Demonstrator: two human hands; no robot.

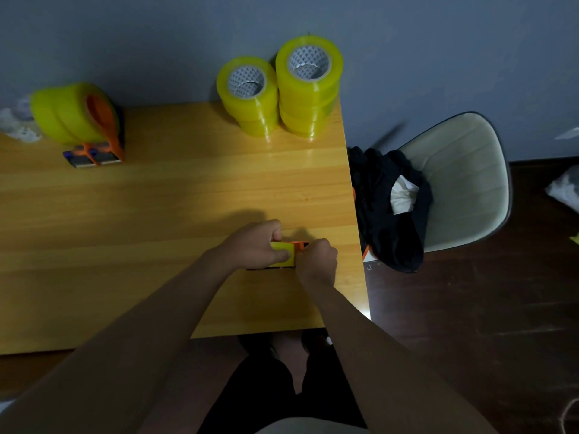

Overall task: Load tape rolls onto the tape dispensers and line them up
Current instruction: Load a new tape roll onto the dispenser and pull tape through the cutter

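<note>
Both hands working a tape roll on a dispenser, near right edge of wooden table.

Left hand (255, 244) is gripping the yellow tape roll (283, 254) from the left, thumb lying across its face; right hand (317, 261) is closing on the orange dispenser (300, 245) just beside the roll, fingers curled over it. Table (156, 214) is also carrying a loaded dispenser (91, 123) at far left, standing with its blade end toward the camera. Two stacks of yellow rolls are sitting at the far edge, touching: the shorter stack (247, 95) left, the taller stack (308, 86) right. A pale chair (463, 180) beside the table is holding dark clothing (379, 208).
</note>
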